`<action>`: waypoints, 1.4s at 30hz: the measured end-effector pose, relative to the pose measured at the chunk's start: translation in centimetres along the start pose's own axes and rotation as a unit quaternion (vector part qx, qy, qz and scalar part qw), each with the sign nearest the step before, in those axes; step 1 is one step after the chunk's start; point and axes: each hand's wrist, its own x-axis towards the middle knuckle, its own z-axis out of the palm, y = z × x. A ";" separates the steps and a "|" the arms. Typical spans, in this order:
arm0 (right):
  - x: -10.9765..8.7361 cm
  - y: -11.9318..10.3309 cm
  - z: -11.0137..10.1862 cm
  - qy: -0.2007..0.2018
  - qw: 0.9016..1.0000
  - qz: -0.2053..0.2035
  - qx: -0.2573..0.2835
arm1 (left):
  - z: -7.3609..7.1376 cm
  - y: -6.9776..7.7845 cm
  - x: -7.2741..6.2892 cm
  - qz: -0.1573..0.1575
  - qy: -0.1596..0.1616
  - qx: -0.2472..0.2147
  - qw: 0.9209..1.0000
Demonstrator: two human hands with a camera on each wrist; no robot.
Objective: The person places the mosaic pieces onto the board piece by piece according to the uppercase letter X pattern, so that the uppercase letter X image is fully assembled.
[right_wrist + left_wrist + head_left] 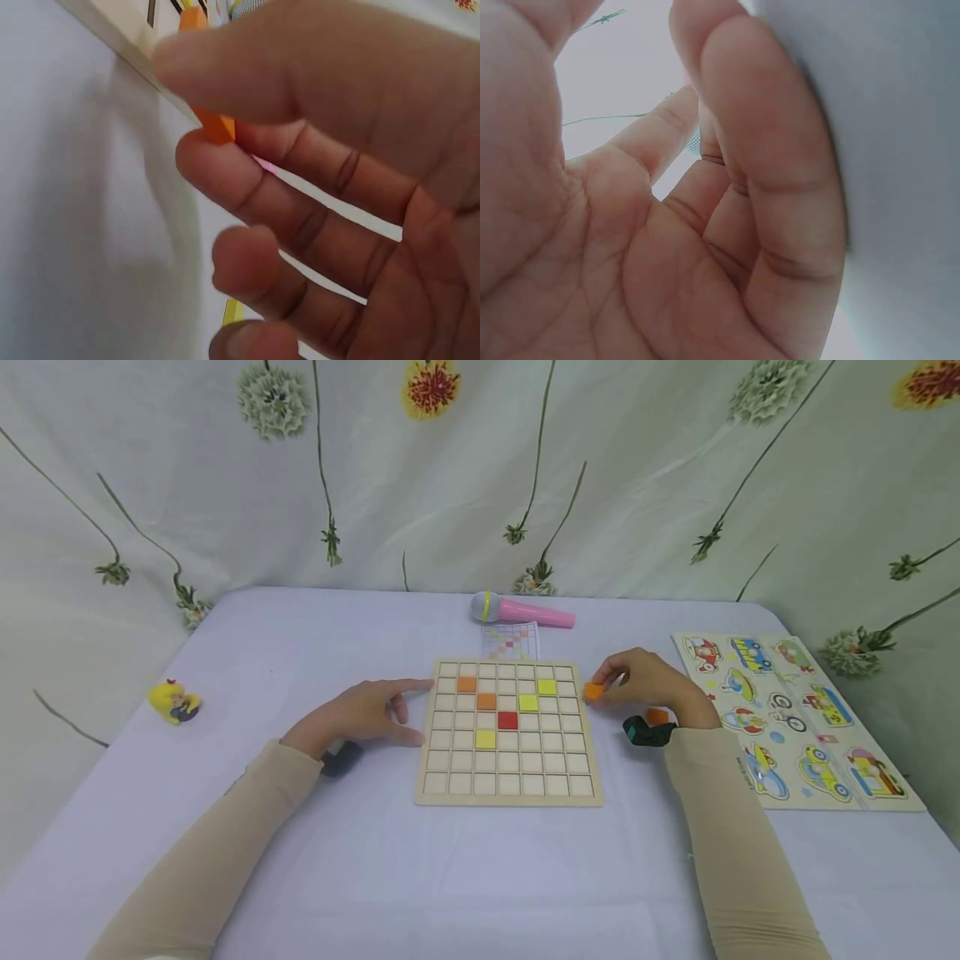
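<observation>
I held an orange block by the grid board

My right hand pinched it just beside the right edge. My left hand spread thumb and forefinger at the left edge. A red tile sat in one cell.

There are four orange square blocks, three yellow square blocks, one red square block, one pale wooden grid board, one small printed grid card, one pink-handled microphone, one small yellow-and-blue figurine and one pale picture board with colourful vehicles.
</observation>
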 end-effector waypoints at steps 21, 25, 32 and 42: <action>1.5 -1.3 2.3 -0.073 0.985 -0.117 0.103 | -0.1 -0.3 0.2 0.008 -0.001 -0.005 1.000; 1.6 -2.1 2.8 -0.084 0.984 -0.120 0.102 | -0.1 -0.2 0.1 0.006 -0.001 -0.005 1.000; 1.9 -3.0 3.7 -0.109 0.981 -0.121 0.102 | 0.0 -0.2 0.1 0.004 0.001 -0.007 1.000; 1.9 -4.3 4.5 -0.137 0.978 -0.131 0.085 | -0.1 -0.1 0.0 0.007 0.001 0.000 1.000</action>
